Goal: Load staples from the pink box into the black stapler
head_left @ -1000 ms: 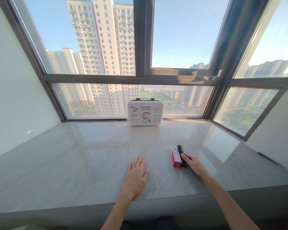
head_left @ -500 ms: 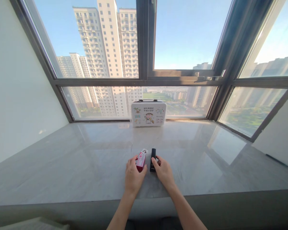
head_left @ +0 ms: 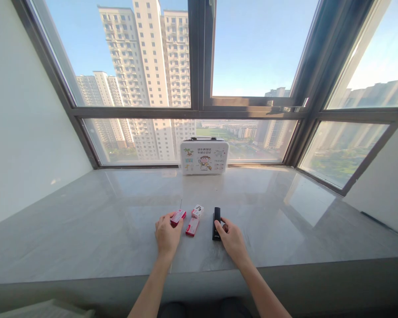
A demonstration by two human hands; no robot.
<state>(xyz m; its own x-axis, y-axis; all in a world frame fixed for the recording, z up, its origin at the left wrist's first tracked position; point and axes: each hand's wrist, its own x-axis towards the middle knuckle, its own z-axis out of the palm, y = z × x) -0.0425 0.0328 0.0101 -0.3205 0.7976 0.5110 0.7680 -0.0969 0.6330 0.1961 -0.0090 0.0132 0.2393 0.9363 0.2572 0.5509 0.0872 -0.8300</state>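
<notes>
My left hand grips a small pink-and-white box between thumb and fingers, at or just above the sill. Just right of it, a second pink-and-white box lies on the sill. A small white box with a dark picture touches its far end. My right hand is closed around the side of a black stapler, thumb on the near side, the stapler pointing away from me. Something small and dark brown shows by the right fingers; its kind is unclear.
A white case with cartoon prints and a dark handle stands upright against the window at the back. The grey stone sill ends at a front edge near me. White walls bound it left and right.
The left hand has moved left, carrying one pink-and-white box away from the other boxes, which stay on the sill. The right hand and stapler have shifted slightly right.
</notes>
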